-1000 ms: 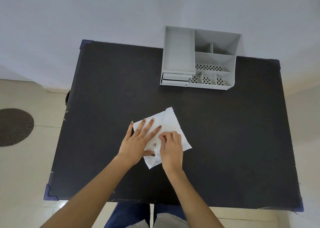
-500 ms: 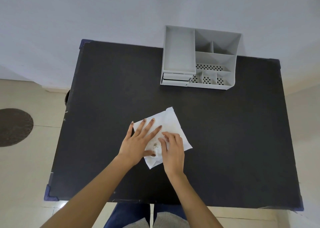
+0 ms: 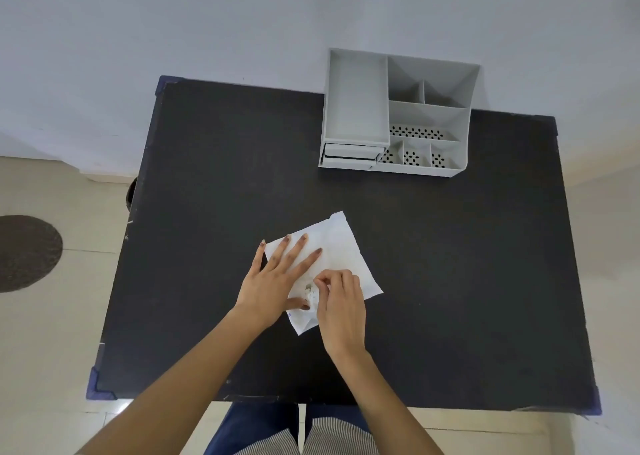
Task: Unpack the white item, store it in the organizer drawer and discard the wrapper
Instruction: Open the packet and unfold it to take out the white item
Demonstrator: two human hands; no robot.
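On black tabletop (image 3: 207, 212): flat white paper wrapper (image 3: 341, 246) pinned by splayed, empty left hand (image 3: 273, 281); right hand (image 3: 341, 302) pinched small white item (image 3: 310, 293), unpacking begun; grey plastic organizer's drawer (image 3: 349, 153) closed, storing and discarding pending

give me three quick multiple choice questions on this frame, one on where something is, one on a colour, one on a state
1. Where on the table does the organizer stand?
A. near left corner
B. far edge, right of centre
C. centre

2. What colour is the tabletop?
A. black
B. white
C. brown

3. How does the left hand lie on the white wrapper?
A. in a fist
B. lifted clear of it
C. flat, fingers spread

Answers:
1 B, it stands against the wall at the far side.
2 A, the surface is dark black with blue corner guards.
3 C, the fingers fan across the paper while the right hand pinches at its middle.
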